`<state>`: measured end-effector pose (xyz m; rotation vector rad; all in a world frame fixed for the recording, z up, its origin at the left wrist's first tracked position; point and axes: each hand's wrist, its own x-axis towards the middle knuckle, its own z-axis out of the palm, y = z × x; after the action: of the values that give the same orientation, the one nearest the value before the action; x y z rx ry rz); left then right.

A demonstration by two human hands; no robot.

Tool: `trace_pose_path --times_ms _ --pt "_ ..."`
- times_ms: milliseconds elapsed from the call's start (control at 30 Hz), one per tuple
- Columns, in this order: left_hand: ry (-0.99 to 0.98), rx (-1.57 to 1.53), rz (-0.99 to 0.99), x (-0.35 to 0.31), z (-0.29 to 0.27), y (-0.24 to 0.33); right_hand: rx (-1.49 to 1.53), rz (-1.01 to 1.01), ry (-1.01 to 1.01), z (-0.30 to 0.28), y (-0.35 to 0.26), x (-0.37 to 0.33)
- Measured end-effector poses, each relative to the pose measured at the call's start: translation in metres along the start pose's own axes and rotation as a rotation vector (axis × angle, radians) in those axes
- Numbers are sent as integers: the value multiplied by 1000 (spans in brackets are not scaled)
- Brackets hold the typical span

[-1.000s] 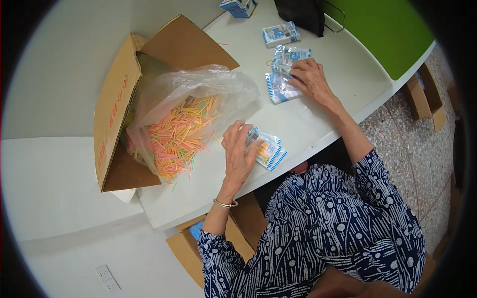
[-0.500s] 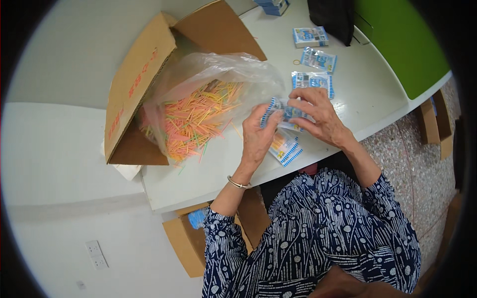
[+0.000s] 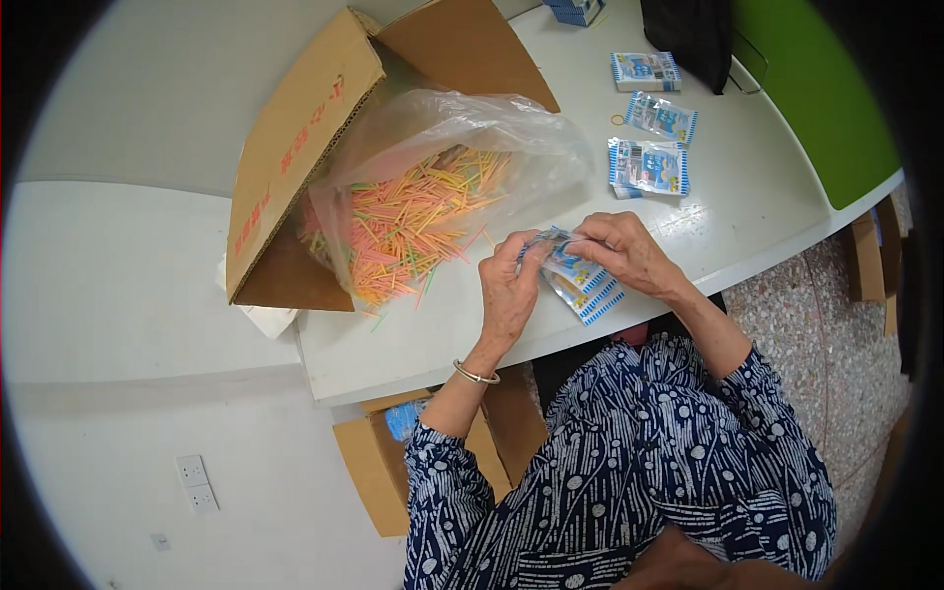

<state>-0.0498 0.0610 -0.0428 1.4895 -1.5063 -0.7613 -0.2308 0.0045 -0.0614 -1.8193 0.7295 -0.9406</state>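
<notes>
My left hand (image 3: 508,290) and my right hand (image 3: 621,252) meet over the front of the white table (image 3: 747,211), both pinching a small clear packet with blue-and-white print (image 3: 559,258). Under them lies a small pile of the same packets (image 3: 593,293). Just left of my hands a clear plastic bag (image 3: 447,187) full of thin orange, yellow and green sticks (image 3: 413,221) spills out of an open cardboard box (image 3: 295,147) lying on its side. Loose sticks lie at the bag's mouth.
More blue-and-white packets (image 3: 648,167) lie further back on the table, two others (image 3: 663,116) (image 3: 644,71) beyond them, with a rubber band (image 3: 617,120) beside. A black bag (image 3: 694,34) stands at the back. Cardboard boxes (image 3: 393,462) sit under the table.
My right hand came back from the packets further out on the table and joined my left hand on one packet. The view has shifted slightly.
</notes>
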Motion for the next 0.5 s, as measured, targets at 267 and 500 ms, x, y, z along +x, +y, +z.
trace_pose_path --times_ms 267,500 --pt "-38 180 -14 1 -14 -3 -117 -166 16 18 10 7" --pt "182 688 341 61 -102 -59 -149 -152 21 20 15 6"
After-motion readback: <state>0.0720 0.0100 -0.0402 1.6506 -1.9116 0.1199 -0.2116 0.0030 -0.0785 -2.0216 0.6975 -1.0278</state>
